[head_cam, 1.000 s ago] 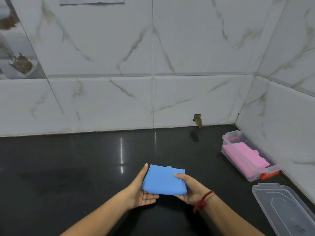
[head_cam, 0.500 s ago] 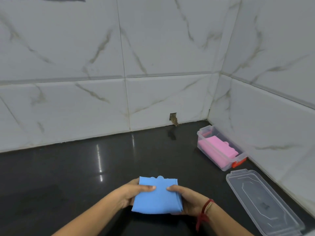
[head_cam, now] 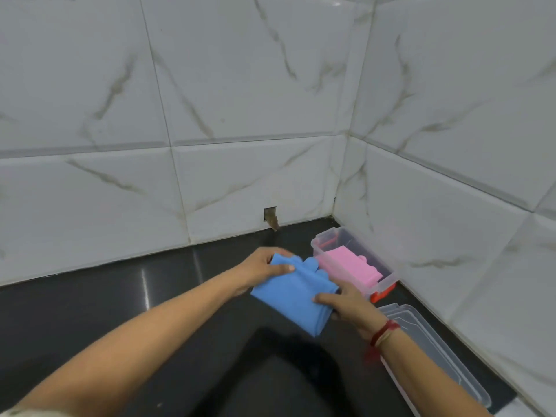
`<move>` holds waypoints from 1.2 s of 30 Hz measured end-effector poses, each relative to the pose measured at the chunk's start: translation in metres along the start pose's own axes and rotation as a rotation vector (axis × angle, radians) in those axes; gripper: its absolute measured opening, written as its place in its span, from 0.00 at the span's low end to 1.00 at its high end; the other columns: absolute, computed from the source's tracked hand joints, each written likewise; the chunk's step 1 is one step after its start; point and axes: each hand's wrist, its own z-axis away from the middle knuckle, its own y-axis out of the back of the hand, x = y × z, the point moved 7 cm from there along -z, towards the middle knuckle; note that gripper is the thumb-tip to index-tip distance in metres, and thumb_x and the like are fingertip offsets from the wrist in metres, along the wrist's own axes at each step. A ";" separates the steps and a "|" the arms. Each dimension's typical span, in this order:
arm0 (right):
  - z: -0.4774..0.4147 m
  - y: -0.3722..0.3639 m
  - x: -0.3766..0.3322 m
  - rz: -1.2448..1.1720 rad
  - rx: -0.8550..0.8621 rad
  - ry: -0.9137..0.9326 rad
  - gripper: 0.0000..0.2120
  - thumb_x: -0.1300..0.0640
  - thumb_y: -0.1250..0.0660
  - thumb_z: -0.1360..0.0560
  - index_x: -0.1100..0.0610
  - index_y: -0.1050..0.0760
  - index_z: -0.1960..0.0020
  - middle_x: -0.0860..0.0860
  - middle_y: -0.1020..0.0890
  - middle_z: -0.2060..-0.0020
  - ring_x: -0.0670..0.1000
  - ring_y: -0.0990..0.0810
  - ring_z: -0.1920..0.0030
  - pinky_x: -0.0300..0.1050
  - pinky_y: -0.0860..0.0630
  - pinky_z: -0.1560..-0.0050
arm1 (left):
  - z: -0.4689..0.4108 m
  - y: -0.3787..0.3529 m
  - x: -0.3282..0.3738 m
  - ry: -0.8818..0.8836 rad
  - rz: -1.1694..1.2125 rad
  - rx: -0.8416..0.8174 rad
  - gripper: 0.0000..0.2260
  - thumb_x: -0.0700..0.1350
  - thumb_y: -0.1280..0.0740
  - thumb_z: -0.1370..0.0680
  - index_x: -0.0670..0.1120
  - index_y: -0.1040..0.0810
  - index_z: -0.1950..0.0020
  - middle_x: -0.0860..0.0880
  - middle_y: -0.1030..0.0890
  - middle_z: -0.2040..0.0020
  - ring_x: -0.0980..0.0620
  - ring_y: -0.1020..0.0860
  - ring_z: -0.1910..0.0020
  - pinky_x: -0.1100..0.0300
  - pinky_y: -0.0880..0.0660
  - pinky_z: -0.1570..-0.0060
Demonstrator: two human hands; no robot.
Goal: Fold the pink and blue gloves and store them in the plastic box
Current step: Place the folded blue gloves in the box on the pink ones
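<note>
Both hands hold the folded blue gloves (head_cam: 296, 291) above the black counter, just left of the clear plastic box (head_cam: 386, 279). My left hand (head_cam: 264, 267) pinches the far left edge. My right hand (head_cam: 346, 302) grips the near right edge. Blue fingertips stick out of the fold toward the box. The folded pink gloves (head_cam: 350, 261) lie inside the box, which has no lid on and stands against the right wall with orange clips at its ends.
The clear lid (head_cam: 433, 350) lies flat on the black counter (head_cam: 150, 296) near the box, along the right wall. White marble tiles close the back and right sides. A small hole (head_cam: 270, 216) shows in the back wall.
Both hands carried the blue gloves forward and to the right, up to the box. The fold turned diagonal and loosened, so fingertips now show.
</note>
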 end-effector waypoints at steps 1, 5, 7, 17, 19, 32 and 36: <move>-0.004 0.015 -0.011 0.034 0.031 0.053 0.11 0.64 0.32 0.27 0.59 0.27 0.46 0.54 0.21 0.51 0.50 0.21 0.53 0.40 0.21 0.61 | -0.012 -0.003 0.015 -0.038 -0.021 -0.010 0.08 0.48 0.29 0.25 0.51 0.19 0.46 0.51 0.17 0.52 0.54 0.18 0.53 0.63 0.22 0.57; -0.018 0.078 -0.041 0.024 0.216 0.197 0.13 0.64 0.30 0.29 0.57 0.29 0.47 0.52 0.22 0.55 0.50 0.21 0.55 0.41 0.20 0.62 | -0.064 -0.020 0.068 -0.176 -0.106 -0.024 0.04 0.49 0.33 0.22 0.54 0.22 0.48 0.53 0.19 0.53 0.57 0.20 0.55 0.66 0.25 0.58; -0.025 0.105 -0.046 0.027 0.278 0.219 0.14 0.66 0.30 0.29 0.59 0.29 0.47 0.54 0.23 0.55 0.52 0.21 0.56 0.47 0.20 0.61 | -0.095 -0.035 0.084 -0.207 -0.156 -0.038 0.05 0.48 0.35 0.21 0.51 0.23 0.46 0.51 0.20 0.52 0.55 0.22 0.54 0.64 0.26 0.56; -0.075 0.163 -0.013 0.005 0.306 0.049 0.14 0.64 0.34 0.27 0.61 0.31 0.43 0.57 0.23 0.53 0.54 0.22 0.58 0.47 0.24 0.65 | -0.213 -0.085 0.072 -0.094 -0.434 -0.133 0.13 0.50 0.37 0.20 0.43 0.25 0.41 0.41 0.22 0.42 0.43 0.24 0.44 0.51 0.27 0.45; -0.085 0.160 -0.001 0.032 0.257 -0.023 0.12 0.63 0.34 0.27 0.60 0.30 0.45 0.56 0.22 0.55 0.57 0.20 0.56 0.53 0.20 0.60 | -0.222 -0.086 0.057 -0.052 -0.493 -0.167 0.14 0.51 0.37 0.21 0.42 0.24 0.41 0.41 0.22 0.41 0.42 0.24 0.42 0.49 0.27 0.42; -0.113 0.141 0.003 0.881 0.131 -0.228 0.12 0.52 0.37 0.26 0.53 0.36 0.66 0.49 0.29 0.69 0.46 0.31 0.70 0.37 0.35 0.72 | -0.235 -0.111 0.019 -0.052 -1.129 -0.203 0.18 0.53 0.42 0.19 0.40 0.30 0.40 0.41 0.25 0.39 0.42 0.26 0.43 0.52 0.32 0.52; -0.106 0.138 -0.002 0.993 0.224 -0.212 0.13 0.53 0.37 0.26 0.53 0.38 0.65 0.48 0.32 0.69 0.45 0.34 0.70 0.37 0.39 0.72 | -0.223 -0.116 0.020 -0.217 -1.181 -0.123 0.17 0.52 0.45 0.18 0.41 0.33 0.37 0.40 0.27 0.37 0.40 0.25 0.45 0.49 0.28 0.53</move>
